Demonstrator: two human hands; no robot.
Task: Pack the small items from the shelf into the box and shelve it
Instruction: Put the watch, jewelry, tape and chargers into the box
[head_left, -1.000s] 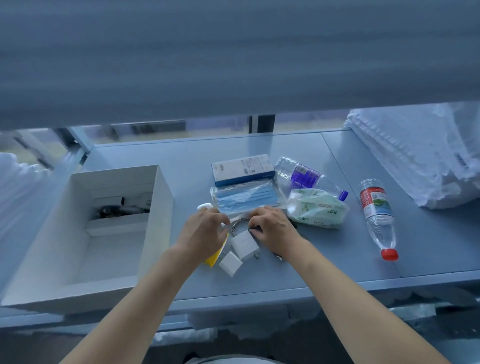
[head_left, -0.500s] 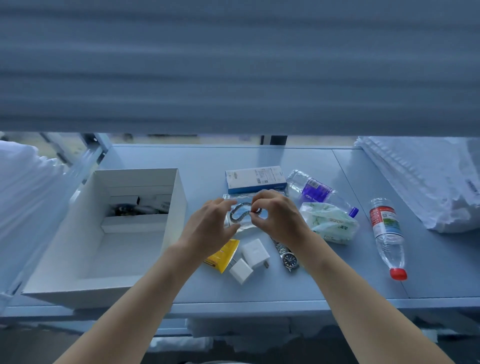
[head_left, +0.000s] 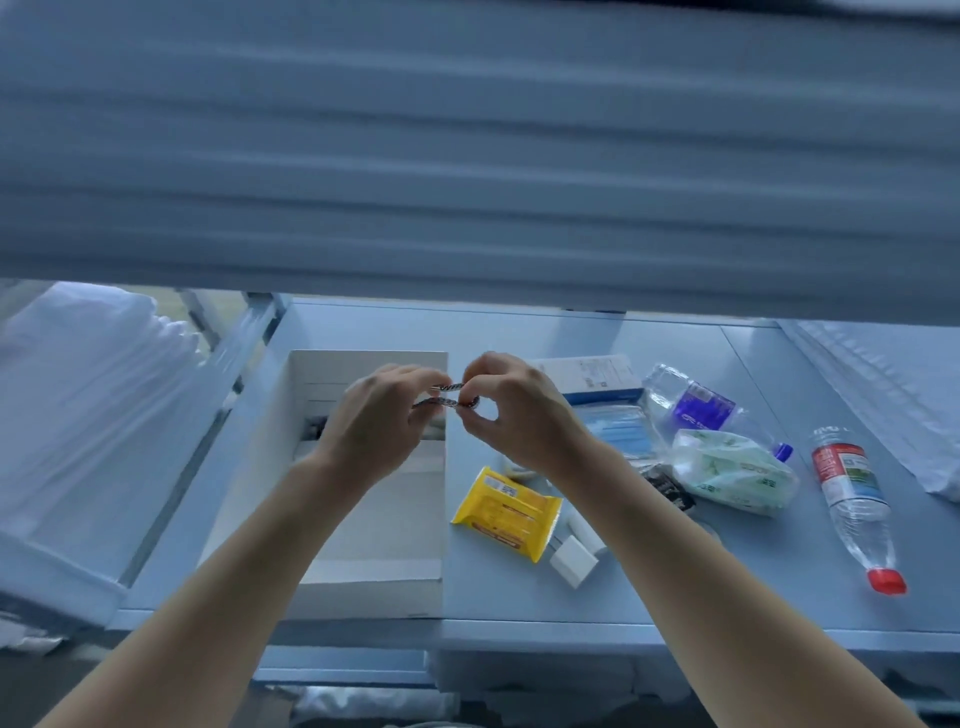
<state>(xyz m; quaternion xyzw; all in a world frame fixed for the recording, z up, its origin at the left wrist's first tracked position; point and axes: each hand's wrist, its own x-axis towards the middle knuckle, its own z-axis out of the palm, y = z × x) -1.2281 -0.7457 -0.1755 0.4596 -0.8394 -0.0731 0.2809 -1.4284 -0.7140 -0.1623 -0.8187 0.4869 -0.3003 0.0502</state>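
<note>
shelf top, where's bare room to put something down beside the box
Bare shelf runs behind the flat carton, and along the front edge between the white cube plug and the red-capped bottle. Crowded: yellow packet, masks, tissue pack right of the box.

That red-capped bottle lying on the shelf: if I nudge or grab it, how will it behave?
The red-capped bottle lies on its side, so a sideways nudge would probably set it rolling on the shelf. It looks clear and mostly empty, so likely light. The thin plastic wall may dent under a hard squeeze.
</note>
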